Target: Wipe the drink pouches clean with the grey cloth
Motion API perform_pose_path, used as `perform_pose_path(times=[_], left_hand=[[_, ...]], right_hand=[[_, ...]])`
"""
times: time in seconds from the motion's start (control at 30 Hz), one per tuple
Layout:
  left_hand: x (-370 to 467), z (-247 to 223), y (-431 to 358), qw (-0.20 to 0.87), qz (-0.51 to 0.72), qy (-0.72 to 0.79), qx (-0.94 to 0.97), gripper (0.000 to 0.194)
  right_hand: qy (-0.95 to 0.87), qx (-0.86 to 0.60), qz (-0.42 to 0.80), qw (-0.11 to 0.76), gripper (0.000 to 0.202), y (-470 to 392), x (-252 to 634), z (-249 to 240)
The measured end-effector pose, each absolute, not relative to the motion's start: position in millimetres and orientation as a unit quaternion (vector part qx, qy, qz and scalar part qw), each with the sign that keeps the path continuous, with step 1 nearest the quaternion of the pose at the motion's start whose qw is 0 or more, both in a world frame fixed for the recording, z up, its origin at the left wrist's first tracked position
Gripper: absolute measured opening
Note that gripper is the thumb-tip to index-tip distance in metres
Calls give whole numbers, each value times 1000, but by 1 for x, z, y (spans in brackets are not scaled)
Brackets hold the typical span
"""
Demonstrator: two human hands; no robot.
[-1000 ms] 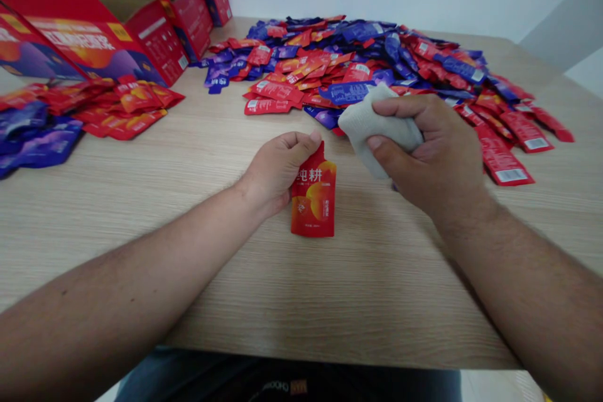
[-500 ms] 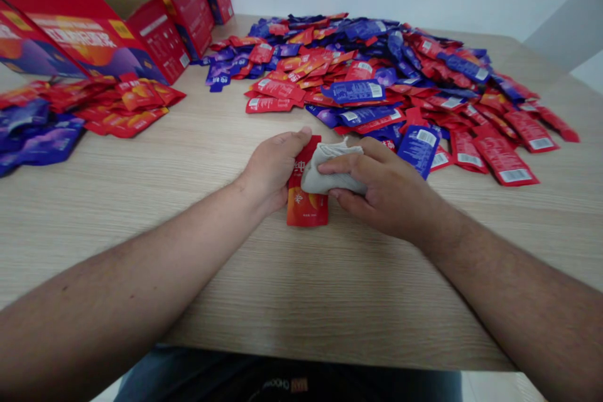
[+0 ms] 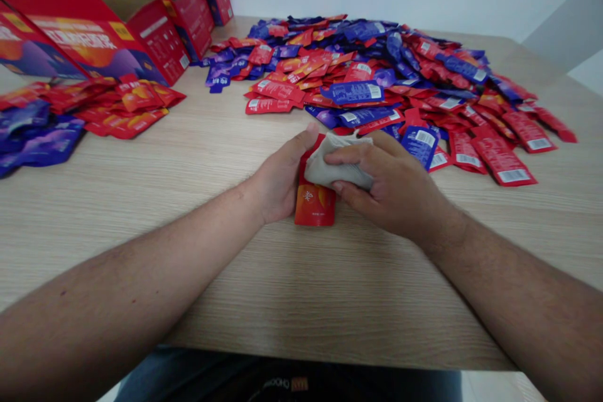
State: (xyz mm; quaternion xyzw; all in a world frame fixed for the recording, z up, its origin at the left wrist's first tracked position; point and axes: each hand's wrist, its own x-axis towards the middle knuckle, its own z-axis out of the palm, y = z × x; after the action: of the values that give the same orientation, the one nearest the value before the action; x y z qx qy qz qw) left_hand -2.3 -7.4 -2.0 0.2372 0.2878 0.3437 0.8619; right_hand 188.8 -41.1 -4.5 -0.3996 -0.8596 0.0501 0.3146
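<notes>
A red and orange pouch (image 3: 315, 206) is held upright over the table by my left hand (image 3: 284, 177), which grips it along its left side with the thumb near the top. My right hand (image 3: 384, 179) is closed round a folded grey-white cloth (image 3: 330, 166). The cloth lies against the upper front of the pouch and hides much of its printing. Just beyond my right hand, a blue pouch (image 3: 419, 146) with a barcode label lies at the near edge of a large heap.
A wide heap of red and blue pouches (image 3: 358, 91) covers the back of the wooden table (image 3: 330, 301). At the left lie smaller piles of red pouches (image 3: 136, 113) and blue pouches (image 3: 40, 138). Behind them stand open red cardboard boxes (image 3: 157, 41).
Both hands have shifted slightly to the right, along with the pouch. The cloth has moved a little up and right, covering more of the pouch's upper print.
</notes>
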Motion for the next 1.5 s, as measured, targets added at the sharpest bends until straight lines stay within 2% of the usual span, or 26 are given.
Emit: perform_pose_path(times=[0.13, 0.33, 0.53, 0.73, 0.93, 1.1, 1.27, 1.4, 1.5], left_hand=[[-6, 1, -7, 864, 343, 294, 223, 52], [-4, 7, -9, 867, 340, 292, 215, 46], [3, -7, -12, 832, 383, 306, 260, 31], [1, -9, -14, 810, 379, 365, 258, 50], [4, -7, -13, 842, 364, 315, 244, 64], [0, -9, -11, 839, 354, 334, 242, 64], [3, -3, -12, 856, 337, 304, 246, 69], [3, -1, -15, 860, 325, 312, 240, 76], [2, -2, -14, 856, 327, 313, 249, 72]], right_hand=[[-884, -348, 67, 303, 33, -44, 187, -6], [-858, -393, 45, 329, 35, -39, 188, -9], [-842, -423, 24, 334, 34, -43, 187, -3], [-916, -304, 101, 240, 27, -50, 184, 2], [-875, -394, 37, 281, 32, -46, 187, 0], [-908, -332, 69, 244, 31, -51, 183, -2], [-864, -406, 14, 299, 35, -44, 188, -2], [-893, -359, 54, 264, 28, -46, 187, -1], [-889, -373, 26, 265, 30, -45, 187, -1]])
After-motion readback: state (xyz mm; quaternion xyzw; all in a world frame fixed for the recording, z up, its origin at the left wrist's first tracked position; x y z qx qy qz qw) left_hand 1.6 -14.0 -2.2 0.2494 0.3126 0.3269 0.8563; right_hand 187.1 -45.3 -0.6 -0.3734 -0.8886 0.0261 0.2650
